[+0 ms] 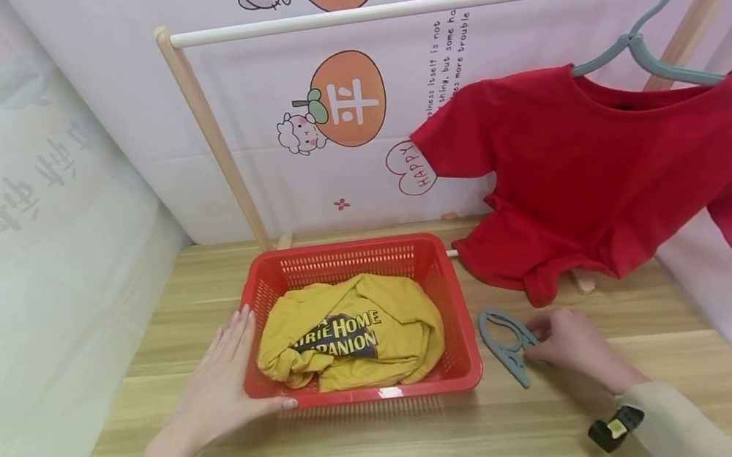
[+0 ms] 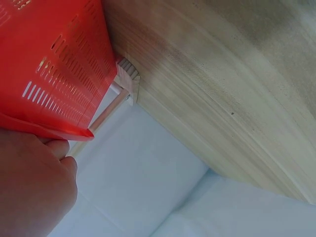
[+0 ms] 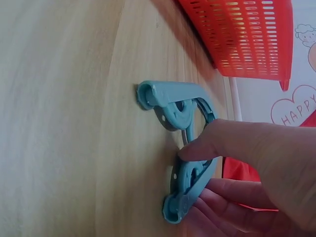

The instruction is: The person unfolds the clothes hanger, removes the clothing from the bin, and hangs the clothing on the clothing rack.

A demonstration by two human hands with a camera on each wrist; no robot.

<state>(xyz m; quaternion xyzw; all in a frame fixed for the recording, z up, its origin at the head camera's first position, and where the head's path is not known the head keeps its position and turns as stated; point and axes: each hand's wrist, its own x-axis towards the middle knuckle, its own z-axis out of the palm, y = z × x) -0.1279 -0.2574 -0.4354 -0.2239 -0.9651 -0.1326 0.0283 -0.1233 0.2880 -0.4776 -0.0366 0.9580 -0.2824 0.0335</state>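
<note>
A red plastic basket [image 1: 461,322] stands on the wooden table, with a crumpled yellow T-shirt [image 1: 406,305] inside. My left hand [image 1: 224,378] rests at the basket's front left corner, its fingers straight along the left rim and its thumb on the front rim. To the right of the basket, my right hand [image 1: 572,345] pinches a folded grey-blue folding hanger [image 1: 506,362] between thumb and fingers. Close up in the right wrist view, the hanger [image 3: 180,91] is at the tabletop, the thumb over its middle.
A wooden clothes rack [image 1: 214,136] with a white rod [image 1: 332,18] stands behind the basket. On its right end a red T-shirt [image 1: 572,164] hangs from another grey-blue hanger [image 1: 661,67]. Printed white sheeting [image 1: 239,218] covers the back and sides.
</note>
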